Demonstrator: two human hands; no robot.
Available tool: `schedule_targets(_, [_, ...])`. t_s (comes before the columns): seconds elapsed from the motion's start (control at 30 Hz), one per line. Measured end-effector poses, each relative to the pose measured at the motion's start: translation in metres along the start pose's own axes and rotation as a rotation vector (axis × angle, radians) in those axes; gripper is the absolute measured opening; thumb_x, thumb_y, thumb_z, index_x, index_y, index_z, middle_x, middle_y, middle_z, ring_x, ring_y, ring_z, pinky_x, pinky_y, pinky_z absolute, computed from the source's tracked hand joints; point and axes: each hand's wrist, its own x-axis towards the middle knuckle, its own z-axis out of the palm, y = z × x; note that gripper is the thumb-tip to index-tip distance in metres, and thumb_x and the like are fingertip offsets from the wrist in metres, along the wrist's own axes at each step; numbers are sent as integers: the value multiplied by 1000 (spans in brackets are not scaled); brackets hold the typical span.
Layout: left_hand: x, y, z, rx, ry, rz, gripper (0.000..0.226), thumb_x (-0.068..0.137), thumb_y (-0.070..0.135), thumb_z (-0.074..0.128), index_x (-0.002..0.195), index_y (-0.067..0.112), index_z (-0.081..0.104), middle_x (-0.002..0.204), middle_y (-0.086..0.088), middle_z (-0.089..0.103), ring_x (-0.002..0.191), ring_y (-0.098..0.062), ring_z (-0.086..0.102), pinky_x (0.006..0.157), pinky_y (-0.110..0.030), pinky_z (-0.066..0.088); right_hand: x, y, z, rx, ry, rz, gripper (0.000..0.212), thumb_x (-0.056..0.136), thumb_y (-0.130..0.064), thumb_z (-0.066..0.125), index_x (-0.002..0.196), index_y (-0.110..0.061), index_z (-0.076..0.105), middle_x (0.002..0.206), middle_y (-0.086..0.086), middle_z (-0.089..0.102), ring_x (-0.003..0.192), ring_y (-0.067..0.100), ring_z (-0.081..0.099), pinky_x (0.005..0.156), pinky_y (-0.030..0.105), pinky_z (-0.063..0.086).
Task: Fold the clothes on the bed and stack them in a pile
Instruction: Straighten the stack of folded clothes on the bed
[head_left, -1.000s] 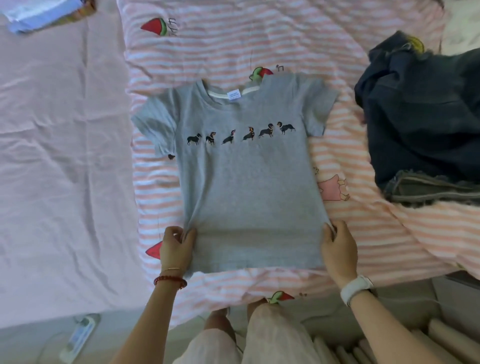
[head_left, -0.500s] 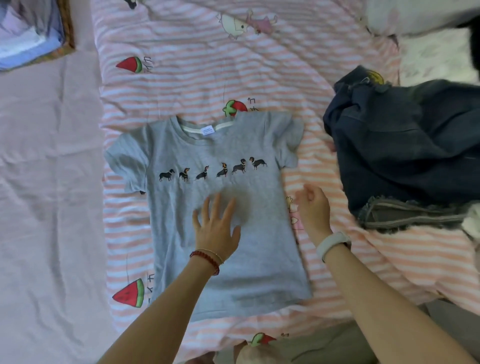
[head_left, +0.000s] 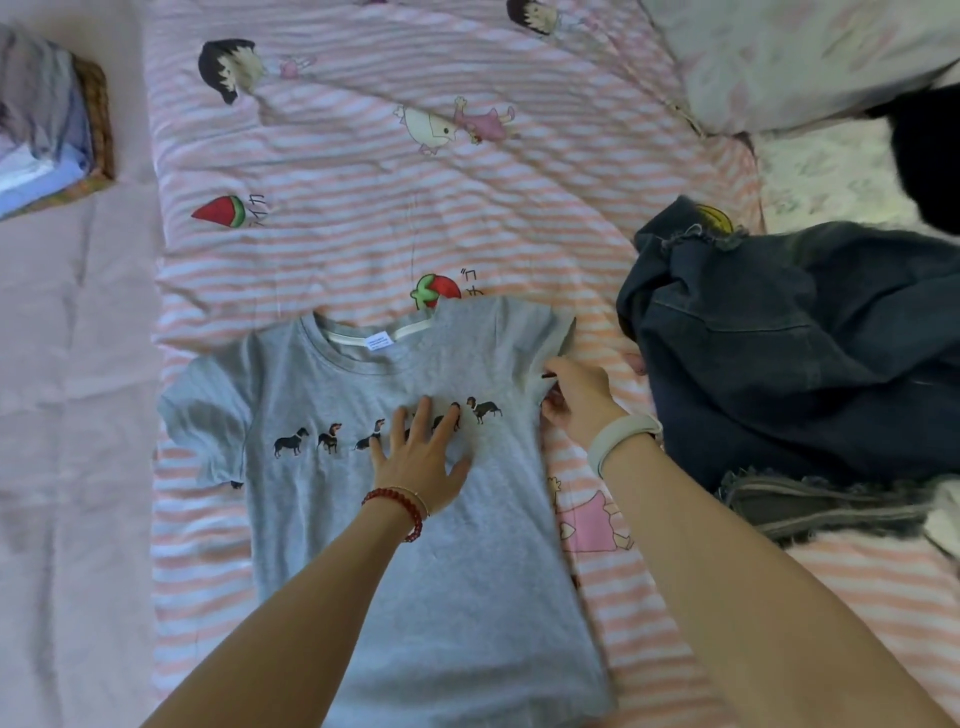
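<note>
So over at 10 o'clock there's a basket (head_left: 96, 119) with some folded stuff in it, sitting on the plain pink sheet (head_left: 67, 415), well away from the action. Could be where the pile goes, can't say for sure.

The grey t-shirt (head_left: 431, 597) lies face up, roughly dead centre on the striped blanket (head_left: 415, 223), collar pointing to 12 o'clock, left sleeve spread flat toward 9.

The left hand (head_left: 423, 462) is flat on the chest, fingers straight and fanned over the little dog print, holding nothing, just pressing down. Good anchor imo: keep that palm planted so the body doesn't slide when the side folds in.

The right hand (head_left: 576, 397) is at the right sleeve, around 2 o'clock from the left one, fingers curled and pinching the sleeve edge near the armpit seam. I'd bring the sleeve straight across toward 9 o'clock, keeping the fold line parallel to the side seam and smoothing as it goes.

The dark denim heap (head_left: 805, 353) sits at 3 o'clock, still unfolded, just beside that right hand, so watch the wrist doesn't drag it.
</note>
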Motion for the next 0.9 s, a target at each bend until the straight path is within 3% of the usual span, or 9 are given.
schedule_targets(0.17, [-1, -1, 1, -25, 5, 1, 65, 92, 53, 38, 146, 40, 4, 157, 6, -9, 144, -26, -10, 112, -58, 3, 5, 10, -15, -144, 66, -211, 22, 88, -8, 45, 67, -12, 40, 66, 5, 37, 61, 18, 35, 50, 25, 31])
schedule_targets(0.23, [-1, -2, 1, -25, 8, 9, 65, 92, 53, 37, 146, 40, 3, 157, 6, -9, 144, -25, -10, 113, -57, 3, 5, 15, -14, -144, 51, -222, 16, 89, -16, 53, 76, -8, 50, 72, 8, 46, 69, 23, 44, 57, 29, 39])
schedule_targets(0.33, [-2, -4, 2, -22, 14, 20, 66, 93, 53, 37, 147, 39, 2, 157, 6, -9, 144, -25, -10, 113, -56, 2, 4, 18, -7, -302, 3, -186, 32, 82, -21, 67, 102, 2, 58, 96, 13, 62, 88, 26, 59, 78, 36, 51])
schedule_targets(0.4, [-3, -5, 2, -16, 18, 27, 66, 93, 52, 37, 147, 39, 2, 157, 6, -8, 144, -24, -10, 114, -56, 3, 3, 20, -6, -385, 27, -253, 26, 80, -8, 62, 104, 0, 57, 99, 12, 62, 88, 26, 58, 72, 32, 48])
schedule_targets(0.47, [-5, -8, 1, -36, 22, 38, 65, 93, 50, 38, 147, 39, 4, 157, 7, -6, 144, -22, -9, 116, -53, 3, -2, 22, -6, -431, 123, -379, 19, 82, -2, 50, 99, -5, 57, 90, 5, 58, 84, 25, 52, 66, 29, 40])
schedule_targets(0.57, [-7, -14, -5, -205, 92, 61, 60, 95, 38, 44, 147, 30, 17, 157, 5, 10, 144, -18, 5, 117, -44, 10, -15, 26, -2, -565, 254, -718, 39, 89, -2, 43, 124, -10, 56, 94, -2, 58, 80, 21, 52, 70, 31, 44])
schedule_targets(0.67, [-10, -26, -16, -716, 189, -26, 42, 94, 17, 51, 136, 12, 45, 140, -5, 46, 131, -19, 40, 107, -25, 30, -31, 36, 13, -945, -26, -1123, 42, 92, -6, 48, 133, -15, 50, 109, 12, 60, 74, 25, 56, 60, 36, 49])
schedule_targets(0.73, [-14, -37, -25, -941, 286, -154, 31, 94, 9, 50, 124, 7, 57, 124, -7, 59, 118, -20, 54, 93, -19, 38, -36, 47, 21, -1268, -297, -1141, 46, 94, -23, 49, 139, -20, 42, 110, 10, 52, 77, 21, 52, 58, 32, 45])
schedule_targets(0.9, [-27, -73, -33, -854, 601, -401, 24, 90, 4, 50, 111, 4, 62, 111, -14, 60, 94, -21, 56, 82, -25, 41, -31, 71, 24, -1637, -253, -1154, 54, 96, -40, 34, 145, -19, 27, 146, 9, 32, 132, 26, 31, 102, 43, 28])
